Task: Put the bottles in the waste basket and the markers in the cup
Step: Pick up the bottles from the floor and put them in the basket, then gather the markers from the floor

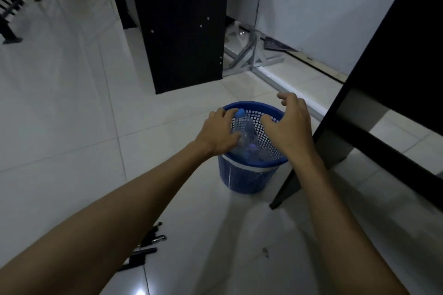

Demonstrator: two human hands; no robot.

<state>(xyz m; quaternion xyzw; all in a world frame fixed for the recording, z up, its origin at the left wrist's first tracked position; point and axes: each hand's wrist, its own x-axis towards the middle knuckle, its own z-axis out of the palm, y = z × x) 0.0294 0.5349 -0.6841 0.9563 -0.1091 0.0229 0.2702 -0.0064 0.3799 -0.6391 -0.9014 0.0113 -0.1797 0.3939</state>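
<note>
- At the lower left of the frame, several dark markers are seen lying on the white tiled floor, beside the left forearm; no cup can be found in view.
- Both forearms are stretched forward from the bottom corners toward the centre of the frame, nearly straight at the elbow.
- The left hand is held over the near left rim of the blue waste basket, palm down, fingers curled against a clear bottle with a blue cap; whether it is gripped or merely touched cannot be told.
- The bottle is tilted, cap toward the far rim, its body already inside the basket, where more clear plastic appears to lie.
- The right hand is hovered over the right rim, fingers spread and empty, nothing grasped.
- The step is judged to be the drop: the bottle is best let go only once its body is well below the rim, so that it cannot tip out.
- The basket looks light, so its rim should not be knocked.
- Beyond, a dark cabinet stands at upper centre.
</note>
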